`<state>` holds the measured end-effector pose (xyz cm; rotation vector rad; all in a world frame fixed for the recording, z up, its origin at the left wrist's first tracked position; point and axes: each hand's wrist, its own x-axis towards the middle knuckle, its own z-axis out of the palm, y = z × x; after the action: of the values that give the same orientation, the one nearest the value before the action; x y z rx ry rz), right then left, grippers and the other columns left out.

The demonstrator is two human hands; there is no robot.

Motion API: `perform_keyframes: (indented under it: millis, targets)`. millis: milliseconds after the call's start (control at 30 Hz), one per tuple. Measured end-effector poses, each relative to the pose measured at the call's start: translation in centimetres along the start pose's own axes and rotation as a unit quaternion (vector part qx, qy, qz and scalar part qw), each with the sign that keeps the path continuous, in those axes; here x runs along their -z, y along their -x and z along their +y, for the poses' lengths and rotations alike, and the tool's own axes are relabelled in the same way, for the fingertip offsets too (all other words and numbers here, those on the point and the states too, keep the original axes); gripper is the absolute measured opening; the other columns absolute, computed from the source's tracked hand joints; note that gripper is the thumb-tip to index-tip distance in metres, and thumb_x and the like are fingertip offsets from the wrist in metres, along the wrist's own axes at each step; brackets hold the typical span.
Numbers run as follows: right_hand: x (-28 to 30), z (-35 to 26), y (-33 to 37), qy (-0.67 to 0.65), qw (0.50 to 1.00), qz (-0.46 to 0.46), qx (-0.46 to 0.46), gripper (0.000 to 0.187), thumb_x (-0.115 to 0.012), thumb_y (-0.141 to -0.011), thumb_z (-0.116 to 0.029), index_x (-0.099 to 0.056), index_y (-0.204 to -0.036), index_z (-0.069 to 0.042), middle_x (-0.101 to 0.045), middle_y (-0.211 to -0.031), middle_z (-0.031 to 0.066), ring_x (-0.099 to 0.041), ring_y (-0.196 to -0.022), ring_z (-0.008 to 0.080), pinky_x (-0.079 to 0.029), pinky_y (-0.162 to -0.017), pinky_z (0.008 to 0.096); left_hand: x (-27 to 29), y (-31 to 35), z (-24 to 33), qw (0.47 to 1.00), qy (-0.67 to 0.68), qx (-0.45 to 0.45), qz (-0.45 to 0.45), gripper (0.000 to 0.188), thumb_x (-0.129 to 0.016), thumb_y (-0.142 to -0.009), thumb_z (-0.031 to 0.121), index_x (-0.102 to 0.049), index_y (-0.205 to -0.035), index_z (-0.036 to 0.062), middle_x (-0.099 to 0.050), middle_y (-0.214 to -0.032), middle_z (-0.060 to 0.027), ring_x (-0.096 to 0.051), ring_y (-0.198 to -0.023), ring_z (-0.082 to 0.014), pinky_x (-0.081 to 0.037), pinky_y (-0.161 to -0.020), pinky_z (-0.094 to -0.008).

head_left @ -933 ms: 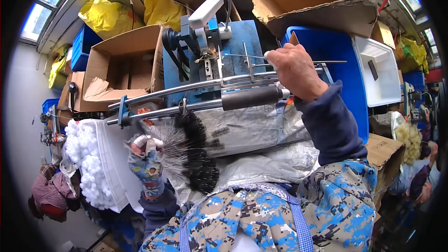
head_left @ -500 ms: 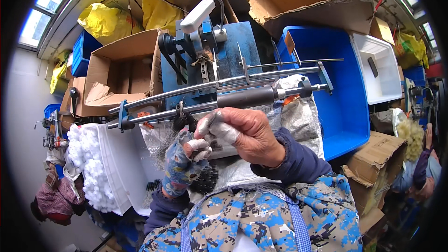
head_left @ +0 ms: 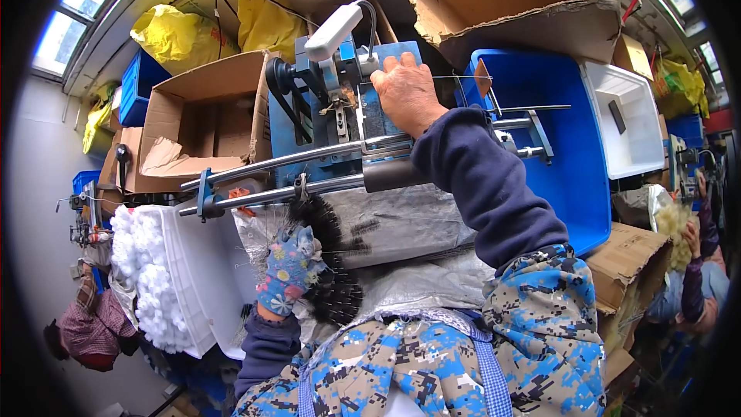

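My left hand (head_left: pixel 289 272), in a blue flowered glove, is closed around a bunch of black-bristled wire brushes (head_left: pixel 333 282). Bristles spread out to its right, and thin wire ends stick out on its left. My bare right hand (head_left: pixel 407 94) reaches far forward over the blue machine plate (head_left: pixel 287 127), fingers bent down at its far right part. What lies under those fingers is hidden. My right forearm crosses the steel rods (head_left: pixel 289 161) and the dark sleeve (head_left: pixel 392 174) on the front rod. A small clamp (head_left: pixel 301 187) on that rod sits just above the brushes.
At left stand an open cardboard box (head_left: pixel 202 127) and a white bin (head_left: pixel 181 262) beside white fluffy material (head_left: pixel 147 278). A large blue tub (head_left: pixel 575 177) and a white tray (head_left: pixel 629 127) are at right. Two people (head_left: pixel 96 320) (head_left: pixel 695 270) work nearby.
My right hand has left its spot beside the left hand and moved forward and right onto the machine. My left hand has dropped slightly, and more of the black brushes shows.
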<state>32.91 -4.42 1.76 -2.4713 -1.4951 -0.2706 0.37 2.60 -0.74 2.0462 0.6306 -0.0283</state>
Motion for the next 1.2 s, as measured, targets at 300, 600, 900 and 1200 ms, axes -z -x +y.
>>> perform_keyframes:
  millis: [300, 600, 900, 1200]
  targets:
    - [-0.4, -0.2, -0.1, 0.006, 1.0, -0.01, 0.015, 0.012, -0.053, -0.076, -0.012, -0.062, -0.083, -0.009, -0.06, -0.088, 0.0078, -0.055, -0.089, 0.0273, -0.044, -0.071, 0.041, -0.9, 0.1, -0.5, 0.985, 0.151, 0.073, 0.037, 0.028, -0.07, -0.061, 0.008, -0.058, -0.086, 0.0072, -0.06, -0.08, -0.0088, -0.057, -0.075, -0.0317, -0.045, -0.069, -0.0388]
    - [-0.8, -0.3, 0.1, -0.016, 1.0, 0.002, -0.004, 0.012, -0.052, -0.075, -0.011, -0.061, -0.082, -0.009, -0.06, -0.087, 0.0084, -0.056, -0.085, 0.0288, -0.044, -0.069, 0.0418, -0.2, -0.3, 0.0, 0.997, -0.048, 0.052, -0.015, 0.043, -0.071, -0.059, 0.011, -0.054, -0.097, 0.0012, -0.06, -0.087, -0.011, -0.056, -0.081, -0.0327, -0.045, -0.073, -0.0407]
    - [-1.0, 0.1, 0.1, -0.064, 0.998, 0.012, 0.008, 0.013, -0.051, -0.074, -0.008, -0.061, -0.082, -0.007, -0.061, -0.084, 0.0097, -0.056, -0.083, 0.0303, -0.044, -0.068, 0.0422, -0.7, 0.1, -1.4, 0.997, 0.056, 0.058, 0.005, 0.045, -0.071, -0.062, 0.009, -0.052, -0.102, -0.0011, -0.061, -0.087, -0.0108, -0.058, -0.08, -0.0326, -0.048, -0.069, -0.0401]
    - [-1.4, 0.2, -0.1, -0.078, 0.997, 0.026, 0.01, 0.015, -0.05, -0.075, -0.008, -0.063, -0.083, -0.007, -0.061, -0.082, 0.01, -0.056, -0.08, 0.0308, -0.044, -0.067, 0.0423, 1.3, 0.2, 0.6, 0.94, -0.279, -0.195, 0.03, 0.024, -0.062, -0.073, 0.002, -0.054, -0.096, 0.0025, -0.058, -0.078, -0.0077, -0.057, -0.063, -0.0214, -0.045, -0.057, -0.0332]
